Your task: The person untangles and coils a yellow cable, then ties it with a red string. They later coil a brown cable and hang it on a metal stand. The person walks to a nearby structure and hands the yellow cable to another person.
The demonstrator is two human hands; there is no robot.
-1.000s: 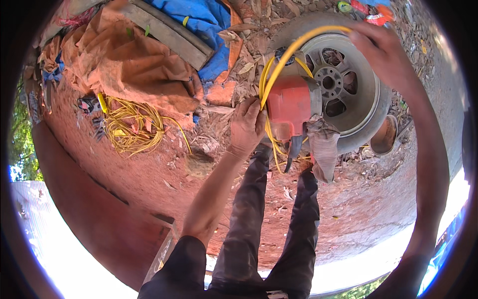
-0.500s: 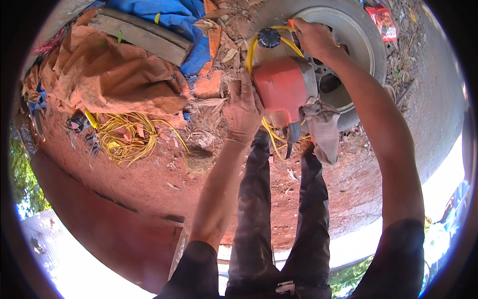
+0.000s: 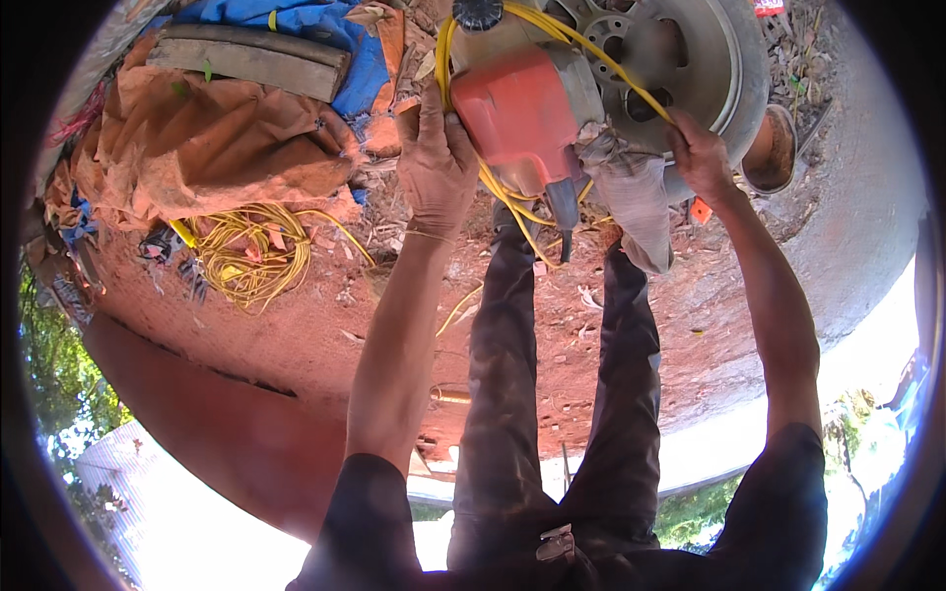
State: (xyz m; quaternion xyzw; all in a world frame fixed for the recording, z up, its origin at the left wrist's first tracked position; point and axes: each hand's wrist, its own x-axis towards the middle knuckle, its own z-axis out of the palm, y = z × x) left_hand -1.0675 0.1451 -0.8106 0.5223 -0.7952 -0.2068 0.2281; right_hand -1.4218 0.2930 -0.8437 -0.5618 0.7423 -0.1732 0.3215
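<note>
A red power tool (image 3: 517,113) with a grey housing, a dark handle and a round black knob (image 3: 477,13) is in front of me. Yellow cord (image 3: 581,44) loops around it. My left hand (image 3: 437,172) grips the tool's left side, the cord running between its fingers and the red body; its fingertips are partly hidden. On the right, my right hand (image 3: 702,163) pinches a stretch of the cord, pulled taut over a wheel. An orange piece (image 3: 701,210), perhaps the cord's plug, shows just below that hand. A grey cloth (image 3: 626,197) hangs beside the handle.
Behind the tool lies a wheel with its tyre (image 3: 751,74). At the left are an orange tarp (image 3: 217,148), a wooden plank (image 3: 246,64), a blue sheet (image 3: 360,74) and a coil of yellow cable (image 3: 251,261). A brown pot-like object (image 3: 769,153) stands at the right.
My right hand has drawn the cord from the tool's far end down and to the right across the wheel. My left hand stays on the tool; the whole view has shifted.
</note>
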